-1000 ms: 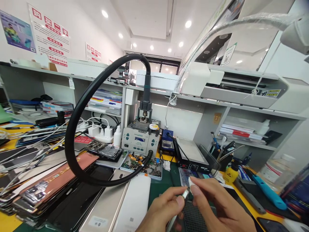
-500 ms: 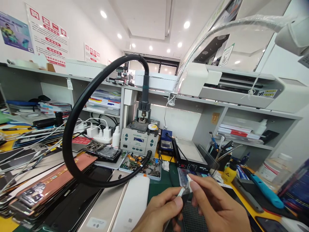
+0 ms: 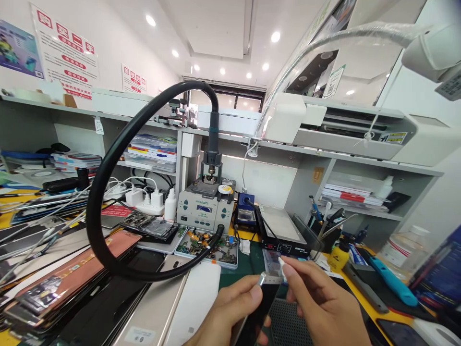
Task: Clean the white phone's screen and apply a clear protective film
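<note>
My left hand (image 3: 232, 305) is closed around a smartphone (image 3: 265, 302) with a dark face and a silver end edge. That phone is tilted, its silver end pointing up and away from me. Just right of that end, my right hand (image 3: 320, 302) pinches a small white wad (image 3: 282, 267) that looks like tissue or cloth. The wad is very near the phone's top corner, and I cannot tell whether they touch. Below both hands lies a dark perforated mat (image 3: 288, 322). Part of the phone's lower body is hidden by my left fingers.
A hot air station (image 3: 201, 211) with a looping black hose (image 3: 94, 202) stands ahead. A tray of small parts (image 3: 230, 262) sits before it. Stacked phone panels (image 3: 86, 274) fill the left. On the right are a yellow bottle (image 3: 337, 257) and a blue-handled tool (image 3: 392, 281).
The white wad has come off the phone's end, where it was pressed before. The silver end now shows, and a gap has opened between my hands.
</note>
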`<state>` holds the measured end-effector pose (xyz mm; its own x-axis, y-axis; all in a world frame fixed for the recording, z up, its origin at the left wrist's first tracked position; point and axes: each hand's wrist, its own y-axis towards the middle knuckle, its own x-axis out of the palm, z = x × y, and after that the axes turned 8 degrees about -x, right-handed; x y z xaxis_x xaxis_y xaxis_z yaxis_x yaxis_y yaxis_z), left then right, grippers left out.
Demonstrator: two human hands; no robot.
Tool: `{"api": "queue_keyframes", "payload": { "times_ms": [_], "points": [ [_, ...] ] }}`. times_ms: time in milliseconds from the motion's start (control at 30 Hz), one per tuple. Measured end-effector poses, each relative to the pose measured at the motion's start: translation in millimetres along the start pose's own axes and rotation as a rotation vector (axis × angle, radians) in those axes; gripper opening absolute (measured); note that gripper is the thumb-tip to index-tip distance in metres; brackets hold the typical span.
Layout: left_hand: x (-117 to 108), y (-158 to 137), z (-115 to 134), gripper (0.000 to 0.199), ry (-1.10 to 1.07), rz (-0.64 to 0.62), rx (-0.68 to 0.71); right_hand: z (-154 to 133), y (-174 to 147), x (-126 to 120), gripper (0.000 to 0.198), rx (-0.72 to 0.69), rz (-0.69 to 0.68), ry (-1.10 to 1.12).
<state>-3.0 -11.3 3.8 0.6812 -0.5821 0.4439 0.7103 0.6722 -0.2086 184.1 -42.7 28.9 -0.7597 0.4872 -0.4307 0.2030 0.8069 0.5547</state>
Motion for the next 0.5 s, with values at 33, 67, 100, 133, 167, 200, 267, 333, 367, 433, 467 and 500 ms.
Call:
{"api": "queue_keyframes", "payload": {
  "times_ms": [33,67,100,133,167,200,267,333,367,433,467,500],
  "points": [
    [0,0,0,0.076,-0.007,-0.006,0.009,-2,0,1,0.04,0.028,0.023,0.02],
    [0,0,1,0.075,-0.018,-0.013,0.016,-3,0,2,0.04,0.052,0.04,0.038],
    [1,-1,1,0.073,-0.033,-0.018,0.015,-5,1,2,0.041,0.071,0.05,0.053],
    [1,-1,0,0.07,-0.052,-0.017,0.011,-5,1,1,0.042,0.09,0.045,0.067],
    [2,-2,0,0.067,-0.073,-0.014,0.004,-5,3,0,0.044,0.113,0.023,0.081],
    [3,-2,0,0.066,-0.099,-0.016,-0.008,-4,4,-1,0.047,0.14,-0.015,0.098],
    [4,-2,-2,0.064,-0.169,-0.035,-0.049,-1,8,-4,0.052,0.201,-0.112,0.15],
    [4,-2,-3,0.064,-0.25,-0.057,-0.103,2,12,-6,0.054,0.258,-0.177,0.227],
    [4,-2,-3,0.065,-0.284,-0.058,-0.134,3,13,-6,0.054,0.283,-0.187,0.272],
    [3,0,-4,0.069,-0.33,-0.043,-0.173,4,13,-6,0.051,0.33,-0.196,0.367],
    [2,1,-3,0.072,-0.341,-0.042,-0.194,5,13,-5,0.05,0.352,-0.208,0.409],
    [1,1,-3,0.074,-0.346,-0.043,-0.217,5,12,-4,0.049,0.373,-0.221,0.443]
  ]
}}
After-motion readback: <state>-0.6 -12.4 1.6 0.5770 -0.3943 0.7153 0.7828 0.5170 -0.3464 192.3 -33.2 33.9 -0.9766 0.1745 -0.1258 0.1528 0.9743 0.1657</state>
